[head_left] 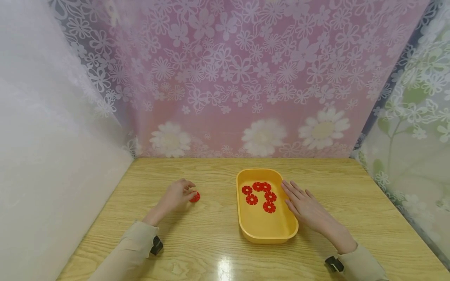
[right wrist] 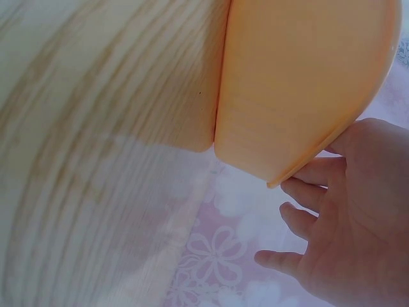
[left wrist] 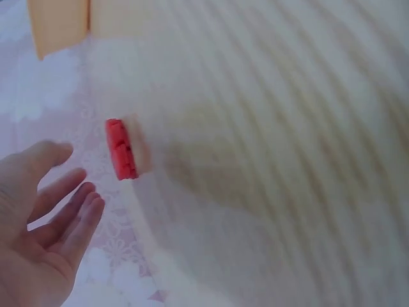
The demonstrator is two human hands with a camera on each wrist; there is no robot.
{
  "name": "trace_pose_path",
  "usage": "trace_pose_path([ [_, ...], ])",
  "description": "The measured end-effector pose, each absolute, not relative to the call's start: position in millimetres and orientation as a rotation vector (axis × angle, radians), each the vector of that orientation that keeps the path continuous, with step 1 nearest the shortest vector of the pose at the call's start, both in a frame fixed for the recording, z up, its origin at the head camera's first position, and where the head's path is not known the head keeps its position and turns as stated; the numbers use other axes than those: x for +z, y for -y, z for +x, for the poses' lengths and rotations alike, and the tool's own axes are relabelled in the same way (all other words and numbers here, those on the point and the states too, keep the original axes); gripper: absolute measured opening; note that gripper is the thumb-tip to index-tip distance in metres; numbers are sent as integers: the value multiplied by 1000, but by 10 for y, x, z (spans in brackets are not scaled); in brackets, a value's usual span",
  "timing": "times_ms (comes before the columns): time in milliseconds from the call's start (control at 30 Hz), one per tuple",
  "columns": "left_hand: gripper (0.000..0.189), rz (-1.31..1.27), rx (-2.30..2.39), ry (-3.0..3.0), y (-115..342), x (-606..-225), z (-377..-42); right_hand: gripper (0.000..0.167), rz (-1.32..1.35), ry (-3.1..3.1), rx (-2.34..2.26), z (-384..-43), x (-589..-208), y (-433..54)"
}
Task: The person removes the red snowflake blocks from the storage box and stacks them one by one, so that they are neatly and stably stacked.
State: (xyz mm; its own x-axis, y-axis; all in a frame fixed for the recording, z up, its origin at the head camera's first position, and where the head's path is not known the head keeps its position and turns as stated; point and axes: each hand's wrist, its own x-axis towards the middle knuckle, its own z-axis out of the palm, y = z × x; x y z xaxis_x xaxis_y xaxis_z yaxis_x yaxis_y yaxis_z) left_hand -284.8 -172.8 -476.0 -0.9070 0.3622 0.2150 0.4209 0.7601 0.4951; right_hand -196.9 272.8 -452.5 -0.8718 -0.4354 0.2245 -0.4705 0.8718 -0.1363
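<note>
A red notched plastic disc (head_left: 195,196) lies on the table left of the yellow tray (head_left: 242,218). Seen from the side in the left wrist view, the red piece (left wrist: 121,149) looks thick, perhaps more than one disc. My left hand (head_left: 178,194) hovers by it with loosely bent fingers; the left wrist view shows a gap between the fingertips and the piece. At the tray's right side, my right hand (head_left: 309,207) has its fingers extended and touches the rim. Several red notched discs (head_left: 269,207) lie inside the tray, toward its far half.
The wood-grain table (head_left: 211,171) ends at a pink flowered curtain (head_left: 225,97) behind. A pale wall (head_left: 63,156) stands on the left and a flowered sheet (head_left: 415,128) on the right. Each wrist wears a dark device (head_left: 156,246).
</note>
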Motion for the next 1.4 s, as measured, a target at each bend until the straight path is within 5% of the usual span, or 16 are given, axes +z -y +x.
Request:
trace_pose_path([
  [567, 29, -674, -949, 2627, 1463, -4511, -2889, 57, 696, 2854, 282, -1956, -4531, -2757],
  [1400, 40, -1087, -941, 2665, 246, -4326, -2940, 57, 682, 2874, 282, -1956, -4527, -2719],
])
